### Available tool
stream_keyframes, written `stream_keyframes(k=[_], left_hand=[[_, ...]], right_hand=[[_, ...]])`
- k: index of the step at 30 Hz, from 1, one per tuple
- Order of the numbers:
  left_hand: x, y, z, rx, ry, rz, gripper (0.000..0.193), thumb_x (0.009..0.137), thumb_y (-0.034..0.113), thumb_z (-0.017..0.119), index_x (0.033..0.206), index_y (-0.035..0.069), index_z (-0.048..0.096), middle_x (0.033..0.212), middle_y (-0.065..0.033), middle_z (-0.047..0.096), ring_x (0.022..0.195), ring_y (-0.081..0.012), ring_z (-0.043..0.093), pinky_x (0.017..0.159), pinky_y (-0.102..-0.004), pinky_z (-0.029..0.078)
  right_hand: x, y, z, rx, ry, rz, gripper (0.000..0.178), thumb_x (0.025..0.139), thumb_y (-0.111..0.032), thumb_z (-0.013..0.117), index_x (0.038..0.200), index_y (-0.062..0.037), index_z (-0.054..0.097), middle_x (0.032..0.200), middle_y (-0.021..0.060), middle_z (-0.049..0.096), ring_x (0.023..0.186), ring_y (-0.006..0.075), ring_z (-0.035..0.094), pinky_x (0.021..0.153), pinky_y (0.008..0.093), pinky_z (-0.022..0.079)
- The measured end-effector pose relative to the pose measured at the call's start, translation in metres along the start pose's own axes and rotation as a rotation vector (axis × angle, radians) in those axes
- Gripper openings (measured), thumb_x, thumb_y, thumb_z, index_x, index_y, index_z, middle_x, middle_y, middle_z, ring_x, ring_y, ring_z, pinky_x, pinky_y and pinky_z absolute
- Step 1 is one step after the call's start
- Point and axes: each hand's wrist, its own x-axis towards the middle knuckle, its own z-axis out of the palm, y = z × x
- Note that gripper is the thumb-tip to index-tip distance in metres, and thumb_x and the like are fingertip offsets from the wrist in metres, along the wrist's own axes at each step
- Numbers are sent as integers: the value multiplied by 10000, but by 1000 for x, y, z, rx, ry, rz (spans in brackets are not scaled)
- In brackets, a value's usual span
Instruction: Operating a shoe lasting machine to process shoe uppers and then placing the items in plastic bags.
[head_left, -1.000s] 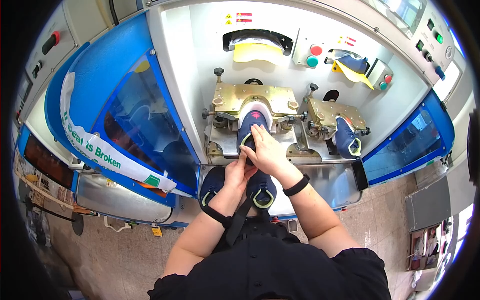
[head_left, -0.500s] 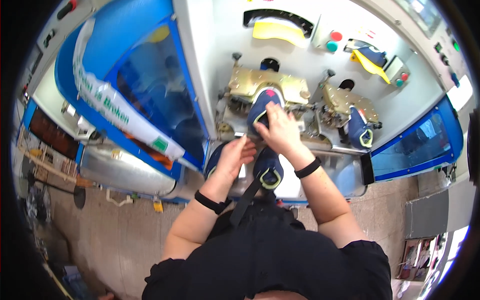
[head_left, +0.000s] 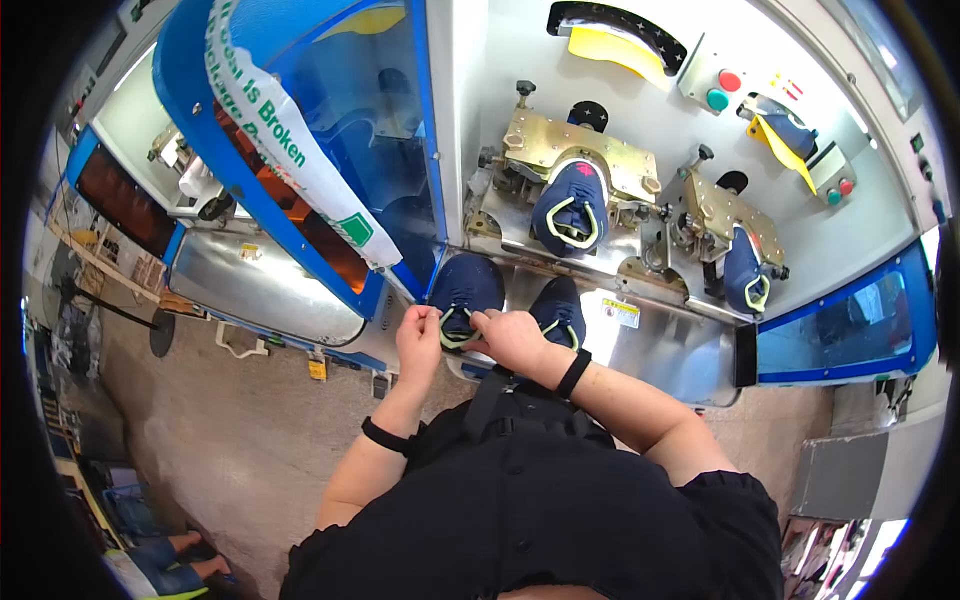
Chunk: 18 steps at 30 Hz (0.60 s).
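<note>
A gold-coloured metal clamp (head_left: 575,145) stands inside the white machine and serves here as landmark. Below it and to its left, a dark blue shoe with pale green collar lining (head_left: 466,285) is on the silver metal ledge (head_left: 665,355), its toe pointing away from the person. The left hand (head_left: 419,340) has its fingers narrow, pinching the left edge of this shoe's collar. The right hand (head_left: 513,340) is also narrow, and its fingertips pinch the right edge.

Directly below the clamp, beyond the right hand, lies a second dark blue shoe (head_left: 556,303). Another dark blue shoe (head_left: 575,190) sits with its toe under the clamp's front. To the right of the clamp, a smaller-looking gold-coloured clamp (head_left: 728,208) has a narrow-looking blue shoe (head_left: 743,268) at its front. Above the clamp, slightly rightward, are a round red button (head_left: 728,80) and a round green button (head_left: 717,99).
</note>
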Motion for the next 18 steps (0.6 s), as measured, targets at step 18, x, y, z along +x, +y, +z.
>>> stream_keyframes(k=[18], left_hand=[[-6,2,-2,-224,102,33,259,1015,283,451,883,77,536,584,28,438,450,-63,395,399,-227,319]], right_hand=[[-14,-29,-113,140,300,89,464,708,-349,822,987,-77,570,832,102,641,741,268,651,634,362,513]])
